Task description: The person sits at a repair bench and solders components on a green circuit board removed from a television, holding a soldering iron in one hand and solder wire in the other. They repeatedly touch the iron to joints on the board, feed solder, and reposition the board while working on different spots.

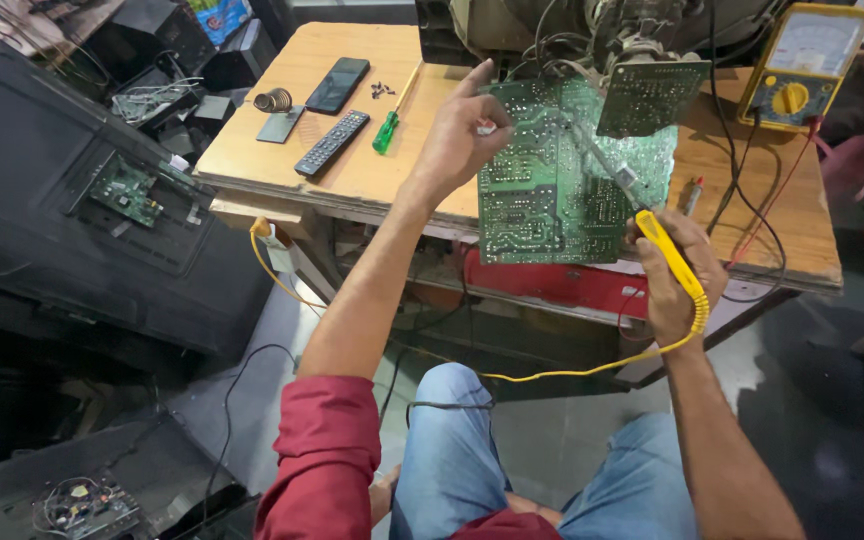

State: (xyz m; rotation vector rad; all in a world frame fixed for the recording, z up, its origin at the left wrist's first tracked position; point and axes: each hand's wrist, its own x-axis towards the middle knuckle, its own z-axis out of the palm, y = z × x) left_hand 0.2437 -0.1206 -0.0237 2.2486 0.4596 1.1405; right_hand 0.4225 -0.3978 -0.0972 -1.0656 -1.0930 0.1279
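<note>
The left hand [457, 140] grips the large green printed circuit board [552, 190], propped upright at the wooden table's [352, 170] edge. The right hand [677, 275] clasps a yellow-handled soldering iron [652, 225], tip touching the board: soldering seems underway, needing a steady tip.

Open room is left along the wooden table's [372, 175] front left edge. The back left corner is blocked by a remote [332, 142], phone [338, 85] and screwdriver [386, 130]; the right edge is crossed by meter [802, 65] leads.
</note>
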